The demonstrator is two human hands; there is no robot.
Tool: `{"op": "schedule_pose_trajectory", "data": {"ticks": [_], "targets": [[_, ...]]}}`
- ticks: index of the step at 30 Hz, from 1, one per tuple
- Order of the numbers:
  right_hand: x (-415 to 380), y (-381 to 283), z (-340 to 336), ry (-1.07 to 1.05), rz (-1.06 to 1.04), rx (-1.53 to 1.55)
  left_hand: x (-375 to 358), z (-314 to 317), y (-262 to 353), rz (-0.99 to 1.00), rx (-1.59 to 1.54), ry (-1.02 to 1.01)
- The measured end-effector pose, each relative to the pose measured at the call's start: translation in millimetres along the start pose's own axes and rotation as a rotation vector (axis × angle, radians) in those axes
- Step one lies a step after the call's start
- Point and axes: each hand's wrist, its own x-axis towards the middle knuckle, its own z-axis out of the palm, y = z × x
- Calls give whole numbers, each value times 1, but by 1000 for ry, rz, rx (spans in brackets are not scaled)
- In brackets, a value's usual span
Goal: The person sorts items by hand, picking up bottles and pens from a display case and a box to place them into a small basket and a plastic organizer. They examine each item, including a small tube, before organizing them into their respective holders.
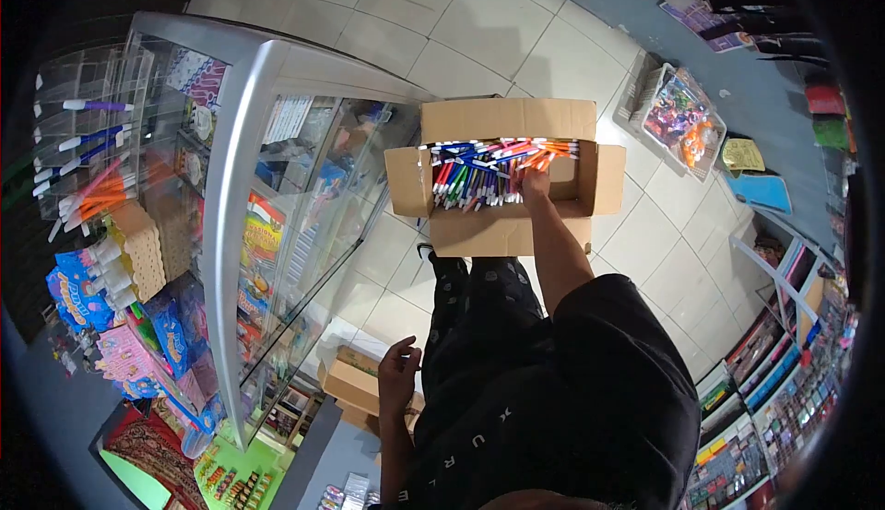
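An open cardboard box [509, 121] sits on the tiled floor in front of me, its flaps folded outward. Many felt-tip pens [475, 174] in blue, green, red, purple and pink, with white caps, fill its left and middle part. My right hand [535, 184] reaches down into the box, its fingers closed at a cluster of orange felt-tip pens [551, 153] that fan out beyond the fingertips. The fingertips are partly hidden among the pens. My left hand [399, 370] hangs low beside my left leg, fingers loosely bent and apart, holding nothing.
A glass display case [304, 187] with a silver frame stands at the left. On its top are clear holders with pens [97, 155] and blue packets [78, 289]. A white basket of small packets [682, 123] stands right of the box. Shelves of goods [765, 390] line the lower right.
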Motion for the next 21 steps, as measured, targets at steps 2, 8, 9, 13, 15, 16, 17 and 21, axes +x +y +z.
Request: {"op": "schedule_pose_trajectory", "data": {"ticks": [2, 8, 9, 13, 15, 16, 17, 21], "targets": [[82, 80, -24, 137, -153, -439, -2, -1, -3, 3, -32, 15], [-38, 3, 30, 173, -202, -991, -7, 1, -5, -40, -43, 48], [-35, 11, 33, 140, -252, -1030, -9, 1, -8, -35, -67, 45], [-13, 27, 46, 62, -381, -1025, -16, 1, -14, -23, -46, 50], [-31, 10, 53, 57, -183, -946, -20, -1, -16, -22, -50, 61], [-31, 11, 51, 27, -223, -1010, -20, -2, -18, -16, -88, 59], [-24, 11, 45, -1, -270, -1071, -18, -2, -19, -4, -127, 57], [-2, 33, 6, 75, -331, -1016, -12, -3, -14, 10, -126, 65]]}}
